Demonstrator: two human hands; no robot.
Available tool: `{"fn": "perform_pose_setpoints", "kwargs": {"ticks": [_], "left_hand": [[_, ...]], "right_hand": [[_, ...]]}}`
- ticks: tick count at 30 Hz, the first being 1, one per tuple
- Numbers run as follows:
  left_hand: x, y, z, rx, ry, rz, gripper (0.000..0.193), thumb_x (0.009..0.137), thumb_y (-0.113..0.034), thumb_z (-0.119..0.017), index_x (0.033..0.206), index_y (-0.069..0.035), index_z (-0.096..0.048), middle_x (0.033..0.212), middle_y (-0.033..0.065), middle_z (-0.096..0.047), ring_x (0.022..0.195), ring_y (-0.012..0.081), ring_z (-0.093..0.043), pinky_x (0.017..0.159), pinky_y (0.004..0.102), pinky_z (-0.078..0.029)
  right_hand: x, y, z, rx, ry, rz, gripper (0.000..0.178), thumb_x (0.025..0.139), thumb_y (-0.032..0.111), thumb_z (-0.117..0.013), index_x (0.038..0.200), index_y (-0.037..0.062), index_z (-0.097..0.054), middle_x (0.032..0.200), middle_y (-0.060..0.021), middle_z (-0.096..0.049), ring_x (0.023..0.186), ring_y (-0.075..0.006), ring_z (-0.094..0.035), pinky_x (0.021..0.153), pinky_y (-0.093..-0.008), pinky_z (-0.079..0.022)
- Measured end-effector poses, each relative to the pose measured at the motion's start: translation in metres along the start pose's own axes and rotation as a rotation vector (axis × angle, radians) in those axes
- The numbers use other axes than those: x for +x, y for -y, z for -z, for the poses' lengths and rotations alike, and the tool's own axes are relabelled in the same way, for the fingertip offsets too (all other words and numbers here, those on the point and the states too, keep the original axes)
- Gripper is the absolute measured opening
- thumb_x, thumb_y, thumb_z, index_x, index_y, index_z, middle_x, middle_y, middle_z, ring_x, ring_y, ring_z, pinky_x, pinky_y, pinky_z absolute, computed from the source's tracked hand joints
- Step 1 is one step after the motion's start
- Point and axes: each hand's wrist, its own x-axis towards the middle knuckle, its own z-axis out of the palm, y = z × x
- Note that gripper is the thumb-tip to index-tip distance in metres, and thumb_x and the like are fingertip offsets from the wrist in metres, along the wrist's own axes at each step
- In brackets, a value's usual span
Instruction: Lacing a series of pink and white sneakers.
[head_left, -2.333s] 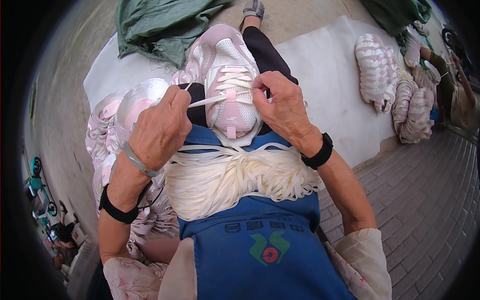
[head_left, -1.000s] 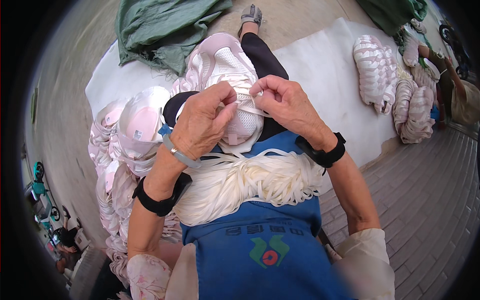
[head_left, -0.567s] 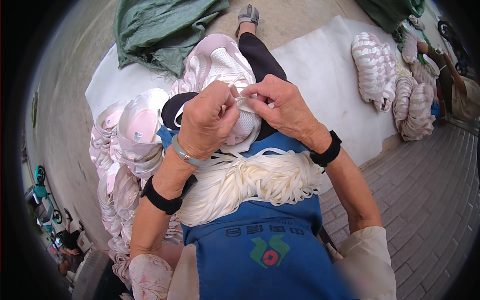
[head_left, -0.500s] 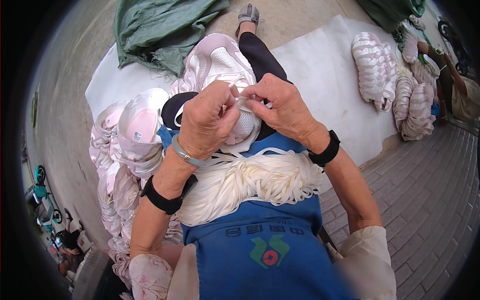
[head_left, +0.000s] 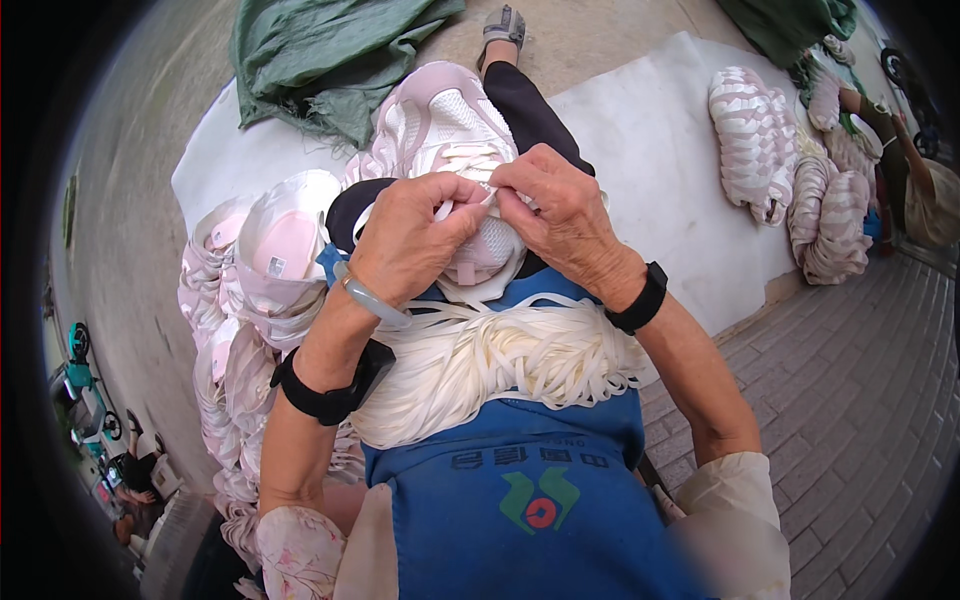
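Observation:
A white and pink shoe upper [head_left: 455, 115] lies across my lap, toe pointing away from me, with white lace threaded across its front. Over its opening, my left hand [head_left: 418, 232] pinches a white shoelace [head_left: 445, 210] between thumb and fingers. My right hand [head_left: 562, 218] is closed right beside it, its thumb and fingertips pinched on the lace at the eyelet edge. The exact spot between the fingertips is partly hidden. Nearer to me, a thick bundle of cream-white shoelaces [head_left: 500, 350] rests on my blue apron [head_left: 450, 520].
Stacked pink and white shoe uppers [head_left: 270, 250] stand at my left. More bundled uppers [head_left: 750, 140] sit on the white sheet [head_left: 640, 130] at the right. Green cloth sacking [head_left: 330, 60] lies ahead. Another person's arm [head_left: 910, 150] shows at the far right, beyond the brick paving [head_left: 830, 400].
My hands have come closer together and lower over the shoe upper. The crossing lace on its front, covered by my fingers before, now shows.

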Motion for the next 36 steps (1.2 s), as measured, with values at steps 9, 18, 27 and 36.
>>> {"fn": "perform_pose_setpoints", "kwargs": {"ticks": [9, 18, 27, 36], "left_hand": [[0.003, 0.007, -0.008, 0.306, -0.339, -0.584, 0.017, 0.075, 0.004, -0.067, 0.091, -0.003, -0.064, 0.082, 0.0105, -0.062, 0.069, 0.0261, -0.065, 0.062, 0.0314, -0.051], [-0.003, 0.003, -0.001, 0.294, -0.311, -0.474, 0.016, 0.079, -0.002, -0.066, 0.095, -0.002, -0.062, 0.085, 0.0123, -0.062, 0.074, 0.0281, -0.064, 0.064, 0.0335, -0.052], [-0.021, 0.027, 0.007, 0.416, -0.306, -0.341, 0.010, 0.086, -0.003, -0.061, 0.096, 0.000, -0.058, 0.081, 0.0147, -0.060, 0.066, 0.0301, -0.059, 0.060, 0.0370, -0.046], [-0.029, 0.029, 0.041, 0.577, -0.280, -0.538, 0.015, 0.081, 0.006, -0.062, 0.091, -0.001, -0.054, 0.079, 0.0136, -0.056, 0.065, 0.0302, -0.059, 0.058, 0.0353, -0.047]], "right_hand": [[0.014, -0.012, 0.013, 0.275, 0.277, -0.142, 0.016, 0.083, 0.011, -0.060, 0.096, 0.0043, -0.067, 0.083, -0.0133, -0.057, 0.078, -0.0280, -0.059, 0.071, -0.0349, -0.048], [0.017, -0.013, 0.019, 0.455, 0.348, -0.233, 0.017, 0.085, 0.016, -0.065, 0.095, 0.0013, -0.066, 0.084, -0.0083, -0.061, 0.076, -0.0181, -0.057, 0.071, -0.0289, -0.046], [0.024, 0.000, 0.024, 0.585, 0.428, -0.493, 0.017, 0.087, 0.014, -0.064, 0.091, -0.0026, -0.064, 0.077, -0.0037, -0.060, 0.071, -0.0091, -0.052, 0.065, -0.0240, -0.044], [0.014, 0.010, 0.019, 0.284, 0.305, -0.274, 0.012, 0.084, 0.010, -0.062, 0.084, -0.0022, -0.065, 0.077, -0.0113, -0.061, 0.070, -0.0203, -0.060, 0.065, -0.0300, -0.048]]}}
